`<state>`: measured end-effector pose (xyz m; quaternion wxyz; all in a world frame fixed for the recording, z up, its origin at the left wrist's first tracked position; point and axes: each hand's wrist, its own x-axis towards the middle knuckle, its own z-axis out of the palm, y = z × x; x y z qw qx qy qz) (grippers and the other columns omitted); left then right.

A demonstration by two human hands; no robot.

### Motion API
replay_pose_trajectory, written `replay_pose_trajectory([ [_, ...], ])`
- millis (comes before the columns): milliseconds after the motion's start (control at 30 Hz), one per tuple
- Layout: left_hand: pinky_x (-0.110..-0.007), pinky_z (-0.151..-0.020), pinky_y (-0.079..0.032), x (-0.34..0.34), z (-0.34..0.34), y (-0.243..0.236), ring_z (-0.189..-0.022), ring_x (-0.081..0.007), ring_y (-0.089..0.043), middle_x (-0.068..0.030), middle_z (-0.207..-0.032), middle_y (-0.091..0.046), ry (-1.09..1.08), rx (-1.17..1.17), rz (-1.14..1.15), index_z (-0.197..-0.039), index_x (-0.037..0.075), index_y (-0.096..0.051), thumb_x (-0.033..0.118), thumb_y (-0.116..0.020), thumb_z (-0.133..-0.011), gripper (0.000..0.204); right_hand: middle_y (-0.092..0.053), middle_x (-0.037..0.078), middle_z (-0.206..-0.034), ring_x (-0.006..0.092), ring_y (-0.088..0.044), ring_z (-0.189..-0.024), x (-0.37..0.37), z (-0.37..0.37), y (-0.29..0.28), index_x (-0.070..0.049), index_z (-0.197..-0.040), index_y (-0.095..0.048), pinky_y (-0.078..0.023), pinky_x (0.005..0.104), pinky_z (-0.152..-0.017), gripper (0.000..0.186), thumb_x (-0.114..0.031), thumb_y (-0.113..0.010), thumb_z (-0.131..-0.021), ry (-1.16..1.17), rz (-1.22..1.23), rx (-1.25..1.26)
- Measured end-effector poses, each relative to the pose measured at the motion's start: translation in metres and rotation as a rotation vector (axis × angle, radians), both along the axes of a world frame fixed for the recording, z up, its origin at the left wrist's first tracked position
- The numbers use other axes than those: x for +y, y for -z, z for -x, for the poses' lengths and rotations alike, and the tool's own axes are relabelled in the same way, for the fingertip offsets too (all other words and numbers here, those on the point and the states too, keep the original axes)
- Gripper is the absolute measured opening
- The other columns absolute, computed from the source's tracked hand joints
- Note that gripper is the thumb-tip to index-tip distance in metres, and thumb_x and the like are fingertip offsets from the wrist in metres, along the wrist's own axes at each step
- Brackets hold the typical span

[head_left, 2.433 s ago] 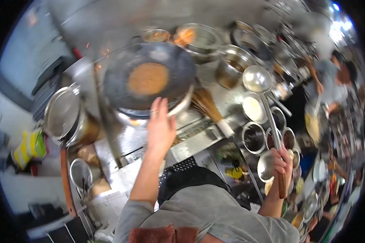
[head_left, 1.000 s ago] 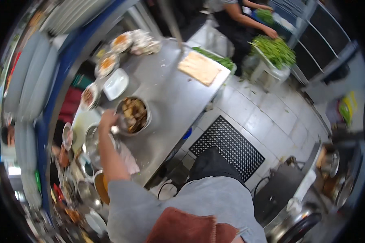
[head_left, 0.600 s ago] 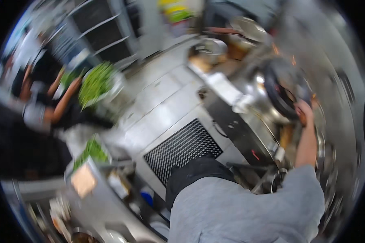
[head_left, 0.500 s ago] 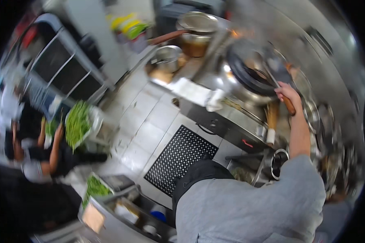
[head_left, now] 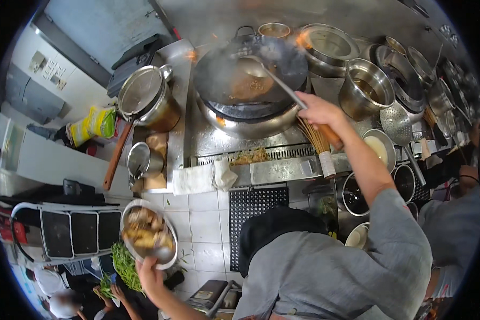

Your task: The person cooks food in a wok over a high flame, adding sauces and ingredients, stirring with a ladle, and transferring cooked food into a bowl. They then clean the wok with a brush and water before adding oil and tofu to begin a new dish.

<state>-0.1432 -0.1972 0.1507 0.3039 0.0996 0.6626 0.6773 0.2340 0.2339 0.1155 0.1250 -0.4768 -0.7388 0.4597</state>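
Observation:
My right hand [head_left: 319, 111] grips the wooden handle of a long metal ladle [head_left: 280, 81] whose bowl reaches into a big black wok [head_left: 250, 72] on the burner, with brown sauce and small flames at its rim. My left hand [head_left: 150, 269] holds a round metal bowl [head_left: 148, 233] full of brownish cooked food out to my lower left, above the tiled floor.
A lidded pot [head_left: 146, 98] stands left of the wok. Steel pots and bowls [head_left: 366, 88] crowd the right side, with a perforated skimmer [head_left: 396, 122] and a bamboo brush [head_left: 317, 143]. A black floor mat [head_left: 256, 205] lies before the stove. Another person [head_left: 456, 213] stands at right; green vegetables [head_left: 124, 264] lie lower left.
The view has swung round from the prep table back to the stove. My right hand stays on the ladle handle, and my left hand now carries a metal bowl of food.

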Motion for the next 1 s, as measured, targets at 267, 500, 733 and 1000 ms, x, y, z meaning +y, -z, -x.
replay_pose_trajectory([
  [267, -0.028, -0.043, -0.046, 0.256, 0.04, 0.004, -0.059, -0.0221, -0.059, -0.0127, -0.083, -0.059, 0.536, -0.327, 0.04, -0.098, -0.003, -0.05, 0.003, -0.045, -0.074, 0.026, -0.052, 0.009, -0.059, 0.0137, -0.048, -0.041, -0.009, -0.012, -0.029, -0.004, -0.138, -0.02, -0.042, 0.0276, -0.04, 0.069, -0.007, -0.051, -0.077, 0.058, 0.119, 0.141],
  [500, -0.028, -0.044, -0.054, 0.42, -0.006, -0.03, -0.077, -0.0258, -0.062, -0.0184, -0.11, -0.049, 0.875, 0.367, -0.108, -0.125, 0.0, -0.033, 0.001, -0.041, -0.079, 0.046, -0.057, 0.014, -0.071, 0.0158, -0.052, -0.047, -0.024, 0.026, -0.016, -0.006, -0.138, -0.021, -0.045, 0.031, -0.042, 0.066, -0.007, -0.05, -0.078, 0.282, 0.092, 0.012],
  [733, -0.041, -0.072, -0.052, 0.533, -0.05, 0.035, -0.084, -0.0428, -0.06, -0.0361, -0.122, -0.034, 0.762, 1.656, 0.254, -0.126, 0.0, -0.026, 0.003, -0.05, -0.079, 0.053, -0.058, 0.029, -0.089, 0.0431, -0.057, -0.08, -0.103, 0.053, -0.015, 0.001, -0.133, -0.025, -0.044, 0.0463, -0.074, 0.064, -0.01, -0.051, -0.076, 0.373, -0.246, -0.258],
  [1000, -0.044, -0.066, -0.052, 0.558, -0.084, 0.012, -0.076, -0.0418, -0.061, -0.0328, -0.121, -0.037, 0.81, 1.909, 0.158, -0.129, 0.003, -0.028, 0.0, -0.043, -0.081, 0.051, -0.057, 0.031, -0.09, 0.0432, -0.055, -0.087, -0.128, 0.062, -0.014, 0.005, -0.134, -0.02, -0.043, 0.045, -0.08, 0.065, -0.007, -0.05, -0.077, 0.465, -0.163, -0.216],
])
